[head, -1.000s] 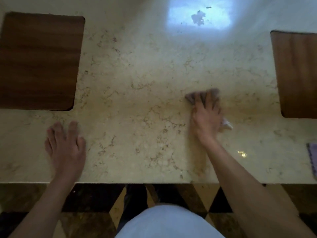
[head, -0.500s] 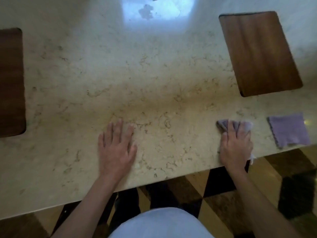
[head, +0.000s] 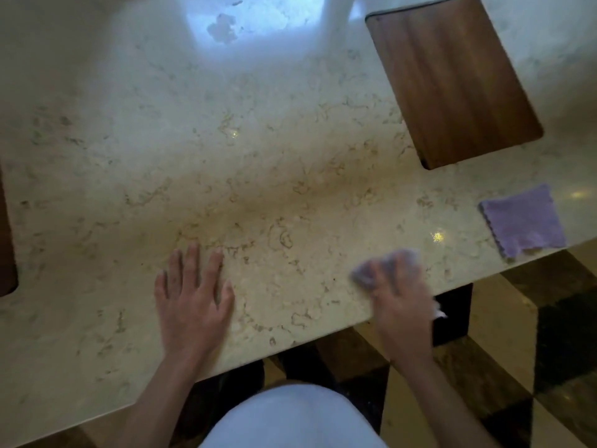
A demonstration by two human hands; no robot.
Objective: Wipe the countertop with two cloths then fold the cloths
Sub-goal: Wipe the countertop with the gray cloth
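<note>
Under right hand [head: 399, 305], bunched lilac cloth [head: 371, 273], blurred, on countertop [head: 258, 176]

No readable text, labels, brands, numbers or signs anywhere in view.

One view only, from a camera worn on the person's head, looking steeply down and forward at the countertop [head: 258, 156] from close above. The wide lens bends the counter's near edge, which runs tilted from 7 o'clock up to 3 o'clock. Both forearms enter from 6 o'clock, with the left hand [head: 193, 302] near centre and the right hand [head: 400, 305] towards 4 o'clock, blurred. The person's torso fills the bottom edge at 6 o'clock. The floor [head: 517, 350] shows from 4 to 5 o'clock. A board [head: 452, 82] lies at 1 o'clock.
</note>
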